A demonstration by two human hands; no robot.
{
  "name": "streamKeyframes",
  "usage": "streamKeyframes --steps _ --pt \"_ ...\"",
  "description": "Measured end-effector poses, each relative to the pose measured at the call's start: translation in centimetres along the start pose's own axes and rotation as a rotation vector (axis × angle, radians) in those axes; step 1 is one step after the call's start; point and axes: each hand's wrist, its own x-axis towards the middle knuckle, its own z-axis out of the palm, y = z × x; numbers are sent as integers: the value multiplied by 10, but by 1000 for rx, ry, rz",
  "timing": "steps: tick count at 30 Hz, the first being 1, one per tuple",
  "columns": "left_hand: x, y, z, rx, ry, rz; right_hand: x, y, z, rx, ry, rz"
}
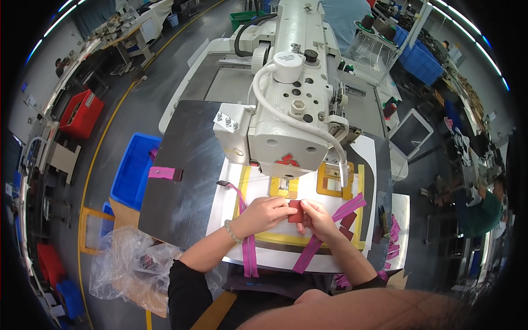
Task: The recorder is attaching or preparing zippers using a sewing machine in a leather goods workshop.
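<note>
In front of the sewing machine, both my hands hold a small dark red rectangular patch. My left hand pinches its left edge, and my right hand grips the right edge between thumb and fingers. A magenta zipper strip passes beneath my left wrist, its dark end lying up and to the left. Under my right hand another magenta zipper strip runs diagonally. More dark red patches lie right of that hand. A yellow-edged frame sits beside the needle area.
A magenta zipper with a dark end lies at the table's left edge, near a blue bin. Clear plastic wrapping is at lower left. Several magenta pieces lie at right, below a tilted screen.
</note>
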Motion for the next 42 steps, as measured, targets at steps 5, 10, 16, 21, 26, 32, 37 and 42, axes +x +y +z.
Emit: streamKeyframes --steps 5,10,16,21,26,32,37,42 --pt "-1 2 0 -9 -25 2 -3 -7 1 -194 45 -53" --pt "4 -10 -1 -400 -147 -225 5 -17 -11 -300 -4 -167" --pt "9 -15 4 -584 -127 -382 23 0 -20 -316 35 -240" --pt "19 -15 -1 -573 -137 -509 30 5 -22 -327 58 -283" --pt "8 -24 14 -662 8 -556 32 5 -16 -358 144 -255" --pt "4 -14 11 -586 140 -578 28 6 -15 -324 -6 -380" --pt "7 -5 11 -538 185 -558 28 10 -15 -187 -65 -344" --pt "1 -10 15 -600 163 -609 28 16 -17 -149 -95 -331"
